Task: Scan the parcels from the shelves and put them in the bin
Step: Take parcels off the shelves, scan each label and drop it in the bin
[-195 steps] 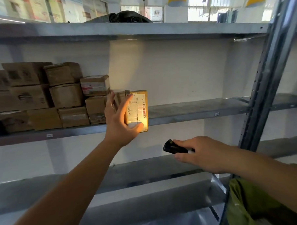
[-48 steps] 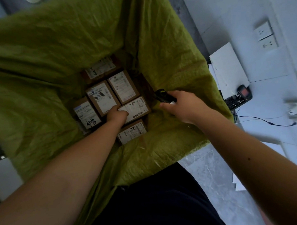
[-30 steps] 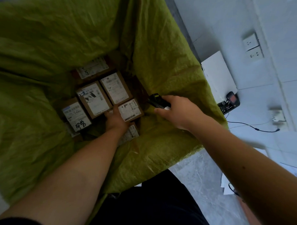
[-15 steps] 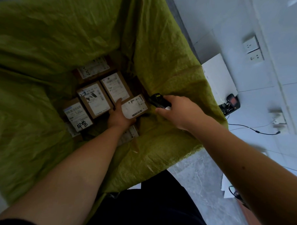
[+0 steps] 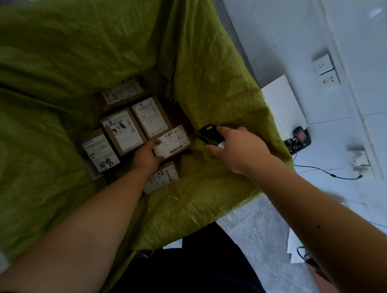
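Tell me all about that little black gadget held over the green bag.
The black handheld scanner looks like hard plastic, small and stubby, with a yellowish patch on top and a pale end near the palm. The right hand holds it, fingers curled round it, nose toward the parcels. It hangs above the green bag's right inner wall, touching only that hand.

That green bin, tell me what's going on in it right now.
A person is leaning over the green bin. Their left hand grips a labelled parcel low inside it, among several other parcels already lying label-up at the bottom. Their right hand holds a black scanner just beside that parcel.
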Available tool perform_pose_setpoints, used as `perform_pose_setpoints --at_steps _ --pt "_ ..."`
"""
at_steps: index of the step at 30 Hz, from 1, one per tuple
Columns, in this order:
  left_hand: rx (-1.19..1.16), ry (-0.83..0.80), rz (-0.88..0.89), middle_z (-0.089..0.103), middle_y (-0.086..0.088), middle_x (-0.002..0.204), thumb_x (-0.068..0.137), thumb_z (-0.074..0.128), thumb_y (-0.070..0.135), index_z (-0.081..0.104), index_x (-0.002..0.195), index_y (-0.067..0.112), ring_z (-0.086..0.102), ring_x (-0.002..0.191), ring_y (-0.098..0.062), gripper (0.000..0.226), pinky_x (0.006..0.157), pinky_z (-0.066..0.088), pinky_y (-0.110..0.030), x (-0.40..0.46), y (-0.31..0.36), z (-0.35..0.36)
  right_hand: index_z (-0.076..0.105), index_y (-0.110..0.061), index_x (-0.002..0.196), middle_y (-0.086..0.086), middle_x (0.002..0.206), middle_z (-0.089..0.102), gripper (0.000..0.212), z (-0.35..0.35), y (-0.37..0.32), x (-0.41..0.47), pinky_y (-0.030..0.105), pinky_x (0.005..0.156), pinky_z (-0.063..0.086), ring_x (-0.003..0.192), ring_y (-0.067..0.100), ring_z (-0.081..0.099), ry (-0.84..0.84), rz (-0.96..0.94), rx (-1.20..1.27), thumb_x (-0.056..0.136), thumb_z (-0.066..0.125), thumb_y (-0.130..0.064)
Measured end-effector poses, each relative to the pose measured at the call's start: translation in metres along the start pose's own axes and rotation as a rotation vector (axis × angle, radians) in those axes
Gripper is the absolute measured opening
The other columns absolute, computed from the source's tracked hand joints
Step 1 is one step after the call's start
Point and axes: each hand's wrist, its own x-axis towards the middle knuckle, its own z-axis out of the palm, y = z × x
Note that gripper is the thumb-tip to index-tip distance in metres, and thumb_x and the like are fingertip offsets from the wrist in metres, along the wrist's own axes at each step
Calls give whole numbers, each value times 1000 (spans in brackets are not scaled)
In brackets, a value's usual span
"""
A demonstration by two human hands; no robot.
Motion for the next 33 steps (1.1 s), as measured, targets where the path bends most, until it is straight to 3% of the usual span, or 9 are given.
perform_pose_setpoints --at_steps 4,8,11,17,21,25,30,33 --pt "179 -69 19 52 -12 151 91 79 15 49 152 28 55 132 -31 69 108 49 -37 -3 3 -6 37 -32 156 16 131 54 74 0 -3 -3 47 88 56 105 34 61 3 -14 -8 95 46 -73" --pt "459 -237 23 37 -14 157 85 85 37 25 164 31 49 135 -33 99 109 49 -41 -18 11 -15 35 -33 156 15 131 54 74 -1 -9 -8 48 87 57 105 33 61 16 -26 -25 95 46 -72" --pt "647 -229 48 32 -11 162 83 84 44 20 165 32 46 138 -34 105 109 49 -47 -37 16 -22 31 -33 159 17 132 52 73 2 -13 -13 49 90 56 107 35 60 1 -49 -31 97 49 -68" --pt "694 -37 28 45 -9 153 81 78 59 33 159 31 44 139 -34 95 111 44 -52 -75 21 -64 31 -32 158 16 126 53 69 4 -19 -23 51 93 55 106 35 58 -3 -128 -40 98 55 -57" --pt "737 121 -15 40 -10 160 85 76 56 32 160 29 37 146 -33 91 115 39 -49 -103 38 -97 26 -36 161 16 130 52 75 4 -18 -20 49 93 56 108 35 59 -1 -221 -45 96 56 -58" --pt "683 311 25 46 -8 154 85 76 53 40 155 30 41 142 -30 82 113 41 -48 -143 68 -112 20 -40 163 16 136 52 79 -5 -17 -10 47 94 56 110 34 60 30 -357 -48 96 56 -60" --pt "682 610 -77 30 -7 168 90 67 60 31 160 36 21 156 -29 82 125 19 -52 -212 96 -102 26 -39 161 15 135 53 73 -31 -19 -3 46 92 56 109 33 60 72 -615 -100 98 53 -62" --pt "571 743 -153 28 -8 168 89 66 65 30 160 37 19 157 -30 84 126 18 -53 -258 99 -85 31 -36 160 11 130 56 68 -45 -24 -11 45 89 57 105 29 61 88 -752 -117 99 51 -61"
